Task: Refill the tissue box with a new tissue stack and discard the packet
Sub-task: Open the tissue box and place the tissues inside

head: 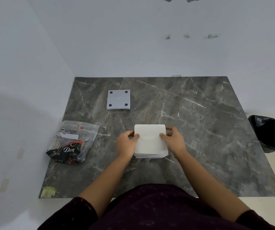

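Both hands — left hand (127, 143) and right hand (174, 141) — grasp the tissue stack (150, 141) at its sides, probably to keep it square. The emptied packet (73, 143) lies left, the bin (268, 133) far right.

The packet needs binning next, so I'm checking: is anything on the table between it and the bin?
Yes. The tissue stack, held by both hands, sits on the table between the packet and the bin.

Both hands (150, 143) grip a white tissue stack (150, 141) on the marble table (208, 130).
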